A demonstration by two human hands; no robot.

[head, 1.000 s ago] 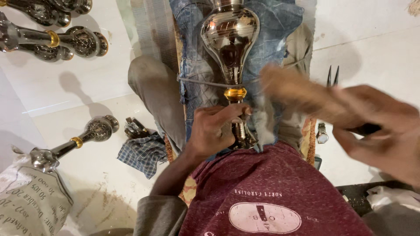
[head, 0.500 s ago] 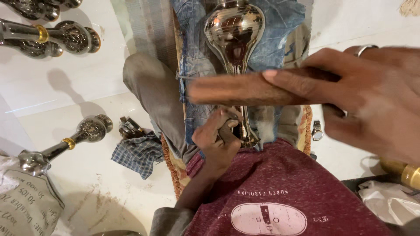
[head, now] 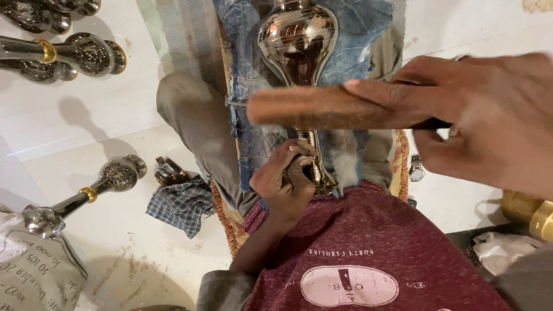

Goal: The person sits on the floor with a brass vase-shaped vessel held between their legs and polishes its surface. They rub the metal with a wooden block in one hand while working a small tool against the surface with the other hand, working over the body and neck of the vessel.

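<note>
A shiny dark metal vessel (head: 296, 40) with a round bulb and a thin stem lies along my lap on a piece of blue denim cloth (head: 253, 75). My left hand (head: 285, 181) is closed around the stem near its lower end, close to my maroon shirt. My right hand (head: 478, 115) is raised near the camera and grips a brown wooden stick (head: 299, 106). The stick lies level across the vessel's neck and hides part of it. Whether the stick touches the metal I cannot tell.
Similar metal vessels (head: 75, 52) lie on the white floor at top left, and another vessel (head: 86, 193) rests at left. A checked rag (head: 181, 204) and a small dark tool (head: 167, 170) lie beside my knee. A wristwatch (head: 416, 170), a brass piece (head: 527, 210) and a printed sack (head: 34, 270) are nearby.
My right hand has swung the wooden stick leftward from the right side until it lies across the vessel's neck. My left hand has kept its hold on the stem.
</note>
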